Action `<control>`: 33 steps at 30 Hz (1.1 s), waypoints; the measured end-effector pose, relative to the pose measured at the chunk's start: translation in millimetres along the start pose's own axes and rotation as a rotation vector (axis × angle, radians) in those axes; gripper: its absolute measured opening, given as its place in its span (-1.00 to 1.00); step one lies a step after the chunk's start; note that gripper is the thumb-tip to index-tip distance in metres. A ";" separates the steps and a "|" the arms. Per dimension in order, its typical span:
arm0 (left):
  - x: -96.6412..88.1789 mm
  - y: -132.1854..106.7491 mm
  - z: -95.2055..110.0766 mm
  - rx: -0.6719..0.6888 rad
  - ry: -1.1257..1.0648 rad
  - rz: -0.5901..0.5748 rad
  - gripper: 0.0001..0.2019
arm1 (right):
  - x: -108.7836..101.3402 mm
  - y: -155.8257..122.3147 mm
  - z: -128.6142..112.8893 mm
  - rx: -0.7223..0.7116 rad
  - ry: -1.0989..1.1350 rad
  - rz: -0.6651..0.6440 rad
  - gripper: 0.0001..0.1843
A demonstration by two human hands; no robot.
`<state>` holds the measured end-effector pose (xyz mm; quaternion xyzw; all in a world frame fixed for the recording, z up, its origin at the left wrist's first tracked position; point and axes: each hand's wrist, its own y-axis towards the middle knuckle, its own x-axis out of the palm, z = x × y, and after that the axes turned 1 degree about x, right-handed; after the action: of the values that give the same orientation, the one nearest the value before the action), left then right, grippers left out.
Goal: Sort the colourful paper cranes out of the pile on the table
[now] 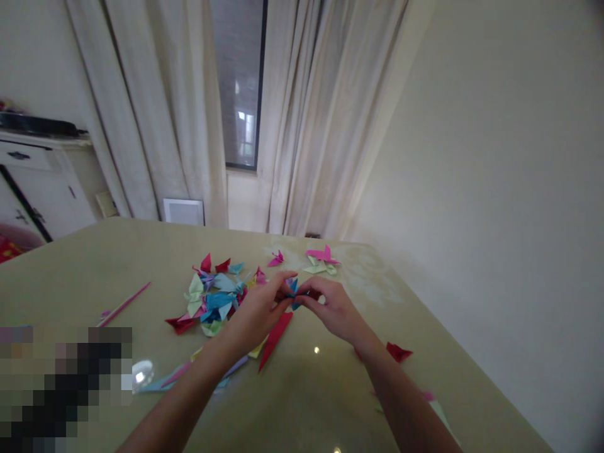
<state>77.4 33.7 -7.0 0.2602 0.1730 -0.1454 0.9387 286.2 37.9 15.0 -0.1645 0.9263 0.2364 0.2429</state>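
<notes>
Pink paper strip (123,304) lies at nine o'clock on the table (425,314); heaped folded paper shapes (212,296) follow. At centre, left hand (257,311) and right hand (333,305) meet, both pinching one small blue folded paper (292,288). Red scrap (399,352) at four o'clock.

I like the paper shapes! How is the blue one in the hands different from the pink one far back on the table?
The blue paper piece is pinched between the left hand and right hand; the pink paper piece lies untouched on the table. Blue sits mostly hidden by fingers; pink shows fully. Both are folded coloured paper.
</notes>
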 end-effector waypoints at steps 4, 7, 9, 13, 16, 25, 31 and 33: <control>-0.5 -1.8 -1.7 -0.007 0.023 -0.025 -0.55 | -3.5 4.7 7.1 0.002 0.018 -0.016 -0.93; -7.3 -3.0 -8.2 -0.052 0.135 -0.035 -0.48 | -18.5 7.7 23.1 0.032 -0.116 -0.025 -0.92; -14.4 -5.1 -13.2 -0.109 0.263 -0.105 -0.56 | -35.1 8.8 38.5 0.113 -0.325 0.002 -0.87; -23.5 -13.1 -25.0 -0.288 0.459 -0.414 -0.83 | -65.8 7.3 79.2 0.309 -0.603 0.087 -0.77; -19.9 -20.0 -38.8 -0.393 0.588 -0.553 -0.81 | -72.0 4.4 109.3 0.425 -0.662 0.112 -0.74; -8.6 -22.7 -55.7 -0.405 0.610 -0.647 -0.82 | -58.7 2.5 141.7 0.532 -0.743 0.043 -0.68; -9.2 -24.7 -57.1 -0.375 0.709 -0.638 -0.86 | -55.3 2.8 134.4 0.535 -0.755 0.038 -0.66; -10.5 -22.9 -52.9 -0.365 0.686 -0.611 -0.88 | -58.0 3.0 128.5 0.537 -0.751 0.056 -0.66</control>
<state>46.6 45.3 -55.4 0.0618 0.5632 -0.2873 0.7723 380.7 117.9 -52.3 0.0261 0.8067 0.0376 0.5892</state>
